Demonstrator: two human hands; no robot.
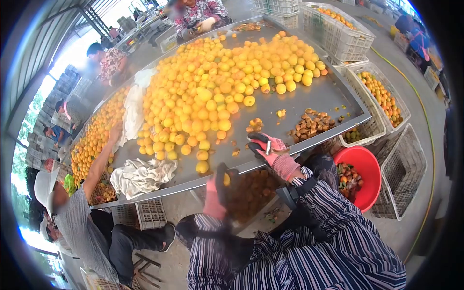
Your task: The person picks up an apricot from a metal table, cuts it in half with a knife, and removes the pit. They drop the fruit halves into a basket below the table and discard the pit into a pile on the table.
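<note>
My left hand (pixel 216 192), in a pink and black glove, is blurred over the table's front edge. A yellow apricot piece (pixel 226 179) shows between its closed fingers. Above the same edge, further right, my right hand (pixel 276 155) is closed around a small silvery metal tool (pixel 268 148), its working end hard to make out. Whole apricots (pixel 203 96) are heaped across the metal table (pixel 270 113). Torn apricot pulp (pixel 254 125) lies just beyond my right hand, and brown pits (pixel 313 126) are piled to its right. Below my hands, a crate holds dim orange-brown pieces (pixel 251 193).
A red bucket (pixel 376 181) with scraps stands right of my knee, beside an openwork crate (pixel 403 169). Stacked crates (pixel 338 41) line the table's right side. A crumpled white cloth (pixel 144 176) lies left. A person in a pale hat (pixel 47 186) reaches over the table.
</note>
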